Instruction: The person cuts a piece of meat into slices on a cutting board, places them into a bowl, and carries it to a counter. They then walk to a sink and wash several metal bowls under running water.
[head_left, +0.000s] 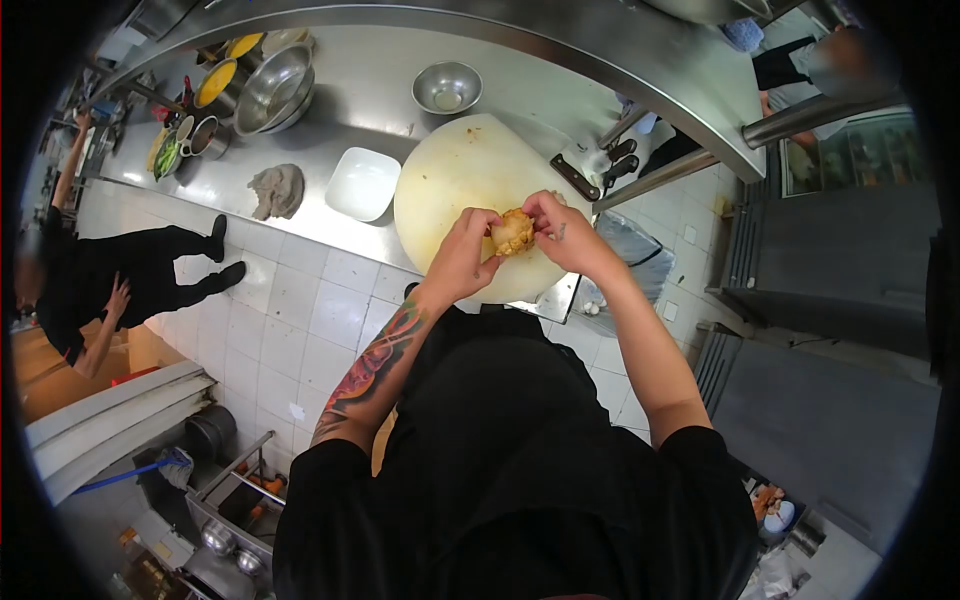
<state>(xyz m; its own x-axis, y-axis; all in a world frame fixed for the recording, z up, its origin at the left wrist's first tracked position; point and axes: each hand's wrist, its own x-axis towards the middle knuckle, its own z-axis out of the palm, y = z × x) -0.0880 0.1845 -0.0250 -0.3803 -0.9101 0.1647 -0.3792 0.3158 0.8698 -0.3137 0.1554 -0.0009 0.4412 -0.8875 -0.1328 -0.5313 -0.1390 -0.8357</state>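
A golden-brown fried piece of food [514, 232], possibly chicken, is between my two hands above the round cutting board [440, 185]. My left hand [465, 252] grips its left side with thumb and fingers. On the other side, my right hand [567, 236] pinches its upper right edge. Some of the piece is covered by my fingers. Just left of the board lies a white square dish [362, 184]. A steel bowl [448, 88] stands behind the board. Near the board's right edge are a dark-handled knife [575, 177] and black handles [620, 160] of other tools.
A grey cloth [276, 191] lies on the steel counter [350, 60]. Large metal bowls [273, 90] and pots with yellow contents stand at the back left. A steel shelf [560, 50] crosses overhead. One person in black [130, 265] is at left, another at upper right.
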